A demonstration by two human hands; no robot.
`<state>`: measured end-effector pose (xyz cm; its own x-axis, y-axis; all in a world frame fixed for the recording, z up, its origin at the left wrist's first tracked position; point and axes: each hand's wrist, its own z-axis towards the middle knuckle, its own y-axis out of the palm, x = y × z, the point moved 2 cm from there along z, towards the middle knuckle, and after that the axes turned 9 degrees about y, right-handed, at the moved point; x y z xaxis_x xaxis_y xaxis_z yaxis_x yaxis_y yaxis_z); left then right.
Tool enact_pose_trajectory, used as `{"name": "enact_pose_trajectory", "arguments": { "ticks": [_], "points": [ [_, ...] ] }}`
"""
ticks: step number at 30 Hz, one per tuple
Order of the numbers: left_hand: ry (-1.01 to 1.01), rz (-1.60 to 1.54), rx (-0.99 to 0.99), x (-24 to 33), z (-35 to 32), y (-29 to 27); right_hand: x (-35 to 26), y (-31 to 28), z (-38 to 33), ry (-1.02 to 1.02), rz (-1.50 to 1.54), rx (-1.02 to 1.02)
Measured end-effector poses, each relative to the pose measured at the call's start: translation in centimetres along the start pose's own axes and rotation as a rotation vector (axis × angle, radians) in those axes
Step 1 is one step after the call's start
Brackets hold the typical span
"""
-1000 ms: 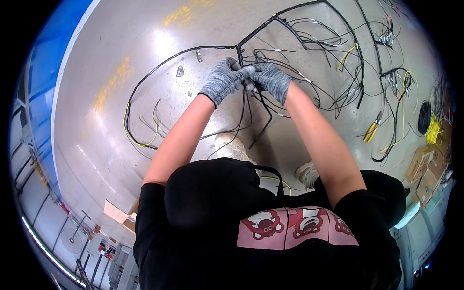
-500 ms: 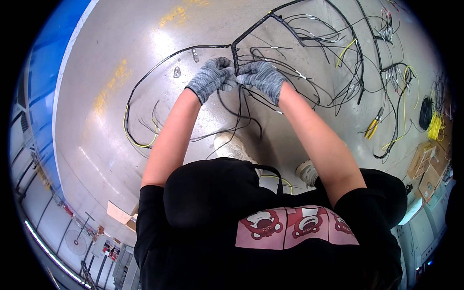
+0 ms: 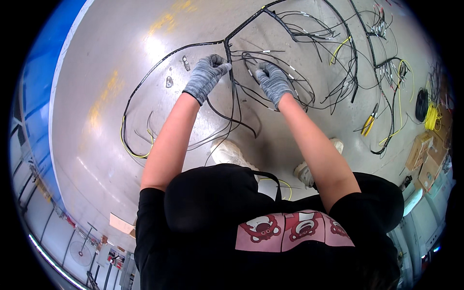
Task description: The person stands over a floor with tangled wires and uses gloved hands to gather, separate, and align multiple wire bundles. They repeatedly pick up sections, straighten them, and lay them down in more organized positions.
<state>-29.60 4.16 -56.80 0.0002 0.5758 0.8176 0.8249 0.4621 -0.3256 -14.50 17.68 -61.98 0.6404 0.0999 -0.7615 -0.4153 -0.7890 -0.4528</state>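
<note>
A black wire harness (image 3: 285, 21) with many loose branches is spread across a shiny grey board (image 3: 111, 63). My left hand (image 3: 207, 75), in a grey knit glove, pinches the thick black trunk (image 3: 227, 53) just below where the trunk forks. My right hand (image 3: 273, 82), gloved the same way, grips a few thin black wires (image 3: 251, 60) a short way to the right. More black wires hang down between my forearms. A yellow wire end (image 3: 133, 153) curls at the harness's lower left.
Yellow-handled pliers (image 3: 368, 125) lie on the board at the right. A black tape roll (image 3: 421, 104) and a yellow wire coil (image 3: 431, 117) sit near the right edge, with cardboard boxes (image 3: 425, 154) below them. Two small metal brackets (image 3: 186, 60) sit left of my left hand.
My hands have drawn apart. They were together on one spot of the harness; now the left holds the trunk and the right has moved right and down onto thinner wires.
</note>
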Motion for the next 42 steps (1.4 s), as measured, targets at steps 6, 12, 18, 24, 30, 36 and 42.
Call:
{"name": "enact_pose_trajectory", "arguments": {
  "ticks": [6, 12, 18, 24, 30, 36, 42],
  "points": [
    [0.042, -0.165, 0.037, -2.0, 1.3, 0.5, -2.3, 0.1, 3.0, -0.187, -0.508, 0.281],
    [0.019, -0.236, -0.005, -2.3, 1.7, 0.5, -4.8, 0.3, 5.5, -0.226, -0.923, 0.113],
    [0.054, -0.37, -0.034, -3.4, 1.6, 0.4, -5.5, 0.6, 5.2, -0.397, -0.975, 0.27],
    [-0.043, -0.341, -0.063, -1.5, 1.7, 0.9, -4.8, 0.4, 5.6, -0.284, -0.777, 0.126],
    [-0.04, -0.295, -0.048, -1.7, 1.8, 0.4, -3.6, 1.1, 2.7, -0.228, -0.689, -0.177],
    [0.032, -0.26, -0.017, -1.7, 1.7, 0.7, -4.4, -0.8, 0.0, -0.387, -0.538, -0.084],
    [-0.148, -0.314, -0.09, 0.6, 0.5, 0.7, -8.1, -1.9, 1.6, -0.222, -0.581, -0.245]
  ]
}}
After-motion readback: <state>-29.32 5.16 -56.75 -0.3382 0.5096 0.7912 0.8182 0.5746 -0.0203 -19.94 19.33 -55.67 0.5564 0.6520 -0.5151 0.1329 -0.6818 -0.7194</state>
